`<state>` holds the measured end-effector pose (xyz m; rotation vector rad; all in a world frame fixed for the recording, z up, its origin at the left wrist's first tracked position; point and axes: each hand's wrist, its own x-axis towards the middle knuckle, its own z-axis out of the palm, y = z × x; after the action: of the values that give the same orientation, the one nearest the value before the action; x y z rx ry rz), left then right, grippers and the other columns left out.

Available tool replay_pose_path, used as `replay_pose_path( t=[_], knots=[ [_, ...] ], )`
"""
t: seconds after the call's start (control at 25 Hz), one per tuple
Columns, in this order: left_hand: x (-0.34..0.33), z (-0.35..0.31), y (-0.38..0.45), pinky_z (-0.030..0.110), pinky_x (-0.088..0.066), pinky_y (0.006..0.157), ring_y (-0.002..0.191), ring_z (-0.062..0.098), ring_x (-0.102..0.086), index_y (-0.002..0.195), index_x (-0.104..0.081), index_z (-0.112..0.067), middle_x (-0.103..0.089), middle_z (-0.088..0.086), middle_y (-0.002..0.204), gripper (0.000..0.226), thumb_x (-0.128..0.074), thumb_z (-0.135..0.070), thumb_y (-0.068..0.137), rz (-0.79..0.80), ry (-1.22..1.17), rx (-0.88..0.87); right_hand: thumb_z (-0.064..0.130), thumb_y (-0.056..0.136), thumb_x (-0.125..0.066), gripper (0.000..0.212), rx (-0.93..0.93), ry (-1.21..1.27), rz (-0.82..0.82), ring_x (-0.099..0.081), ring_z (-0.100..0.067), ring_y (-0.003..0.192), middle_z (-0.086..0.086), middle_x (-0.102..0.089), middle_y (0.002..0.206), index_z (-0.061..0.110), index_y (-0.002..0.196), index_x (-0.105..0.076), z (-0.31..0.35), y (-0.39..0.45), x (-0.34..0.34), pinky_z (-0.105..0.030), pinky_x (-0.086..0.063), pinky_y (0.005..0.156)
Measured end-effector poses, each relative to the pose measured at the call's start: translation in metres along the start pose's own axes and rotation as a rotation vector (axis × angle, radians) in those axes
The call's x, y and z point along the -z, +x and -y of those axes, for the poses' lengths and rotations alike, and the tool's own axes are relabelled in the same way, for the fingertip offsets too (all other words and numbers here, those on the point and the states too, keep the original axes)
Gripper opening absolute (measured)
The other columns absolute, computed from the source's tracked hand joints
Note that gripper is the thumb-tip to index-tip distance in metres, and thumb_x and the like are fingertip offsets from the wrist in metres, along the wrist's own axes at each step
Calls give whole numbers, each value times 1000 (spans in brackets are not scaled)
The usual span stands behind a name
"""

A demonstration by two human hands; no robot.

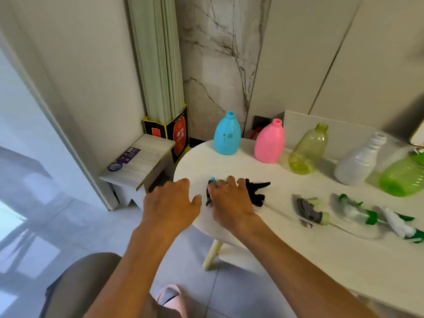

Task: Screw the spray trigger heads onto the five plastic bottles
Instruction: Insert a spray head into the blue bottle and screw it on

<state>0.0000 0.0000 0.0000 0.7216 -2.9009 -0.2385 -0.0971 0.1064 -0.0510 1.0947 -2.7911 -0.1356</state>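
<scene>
Left hand (171, 203) hovers spread; right hand (230, 198) curls, palm down.

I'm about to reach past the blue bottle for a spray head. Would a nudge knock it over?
Probably, yes. The blue bottle stands upright, uncapped, and looks like thin, light plastic, though its contents can't be seen. It stands taller than its base is wide and sits near the white table edge, so it might fall off.
</scene>
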Motion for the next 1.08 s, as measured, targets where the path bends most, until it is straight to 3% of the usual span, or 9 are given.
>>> replay_pose_path(
  t=[0.08, 0.2, 0.36, 0.44, 0.56, 0.72, 0.84, 0.96, 1.08],
  knots=[
    [5, 0, 0, 26, -36, 64, 94, 19, -63, 117, -59, -26, -68, -3, 108, 42, -49, -56, 90, -46, -52, 17, 21, 93, -58, 48, 3, -8, 13, -48, -35, 125, -13, -61, 130, 12, 138, -44, 4, 5, -5, -52, -27, 108],
    [19, -10, 13, 21, -38, 59, 81, 11, -65, 110, -64, -29, -71, -11, 94, 33, -57, -52, 87, -265, -238, -103, 19, 90, -59, 33, 59, 141, -70, -53, -30, 111, -7, -68, 109, 19, 123, -52, -7, 4, 2, -42, -34, 94],
    [39, -31, 84, 17, -42, 61, 75, 1, -62, 99, -67, -27, -65, -16, 85, 15, -61, -31, 87, -422, -706, -107, 14, 83, -75, 36, -29, 974, -369, -63, -16, 104, 0, -72, 110, 22, 115, -63, -67, -10, 58, -24, -45, 85],
    [19, -46, 115, 12, -38, 66, 90, 8, -62, 111, -63, -22, -64, -6, 104, 24, -63, -18, 87, -376, -844, -36, 10, 78, -80, 44, -7, 1431, -424, -67, -15, 108, 2, -74, 114, 26, 117, -66, -103, -30, 86, -23, -49, 87],
    [-25, -74, 145, 22, -39, 82, 114, 21, -50, 132, -47, -18, -46, 6, 132, 57, -72, -15, 82, -293, -790, -24, 13, 71, -81, 53, -47, 1840, -562, -68, -20, 112, -3, -75, 115, 27, 120, -67, -147, -58, 95, -26, -54, 83],
    [-66, -94, 181, 36, -38, 91, 125, 27, -38, 142, -31, -20, -40, 9, 140, 92, -83, -33, 67, -271, -701, 22, 14, 79, -63, 44, -271, 2001, -566, -67, -11, 110, -3, -73, 120, 31, 119, -69, -182, -80, 60, -31, -51, 84],
    [-85, -106, 203, 44, -41, 95, 125, 27, -38, 143, -28, -22, -39, 7, 140, 109, -88, -44, 54, -301, -736, 39, 11, 77, -63, 48, -320, 2011, -525, -67, -16, 110, -10, -71, 122, 31, 120, -68, -200, -79, 45, -23, -54, 73],
    [-98, -108, 214, 42, -44, 95, 125, 22, -39, 143, -28, -25, -39, 3, 141, 112, -90, -46, 52, -311, -869, 86, 7, 78, -61, 57, -272, 2004, -521, -67, -20, 110, -12, -71, 119, 26, 131, -60, -208, -70, 48, -25, -54, 74],
    [-111, -101, 224, 42, -52, 90, 119, 22, -49, 136, -37, -23, -49, 1, 128, 97, -91, -36, 57, -227, -1058, 170, 6, 77, -60, 60, -345, 2050, -521, -68, -18, 106, -9, -72, 121, 22, 135, -56, -215, -66, 45, -25, -57, 73]
  ],
)
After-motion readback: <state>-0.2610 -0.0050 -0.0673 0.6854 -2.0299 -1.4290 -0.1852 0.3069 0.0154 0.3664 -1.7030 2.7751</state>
